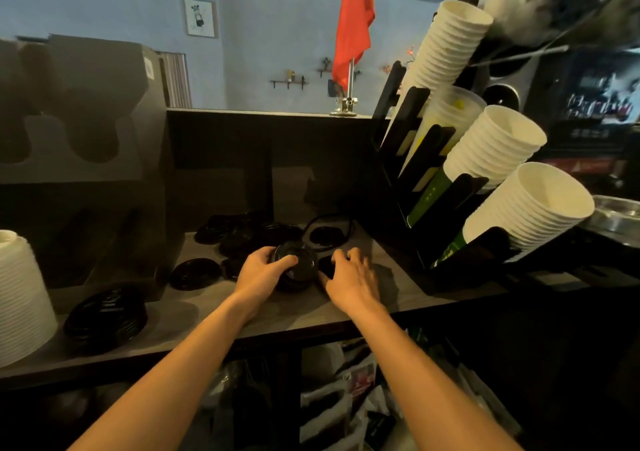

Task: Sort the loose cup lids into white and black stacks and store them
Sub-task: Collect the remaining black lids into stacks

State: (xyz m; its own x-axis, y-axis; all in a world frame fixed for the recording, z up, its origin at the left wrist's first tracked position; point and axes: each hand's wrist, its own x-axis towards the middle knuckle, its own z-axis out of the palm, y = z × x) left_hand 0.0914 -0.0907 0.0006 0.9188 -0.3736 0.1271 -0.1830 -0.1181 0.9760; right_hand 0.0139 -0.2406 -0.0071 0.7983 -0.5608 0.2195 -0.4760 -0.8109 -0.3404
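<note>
Your left hand (265,270) is wrapped around a stack of black lids (298,270) at the middle of the counter (346,312), fingers curled over its top. Your right hand (349,277), fingers spread wide, presses down on a single black lid (327,266) just beside that stack. More loose black lids (242,231) lie scattered behind, and a bigger black pile (105,315) sits near the white lid stack (20,298) at far left.

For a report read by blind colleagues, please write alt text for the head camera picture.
A person's left hand grips a short stack of black lids on a grey counter, while the right hand reaches for another black lid beside it. More black lids lie scattered behind, and a rack of white paper cups stands at the right.
</note>
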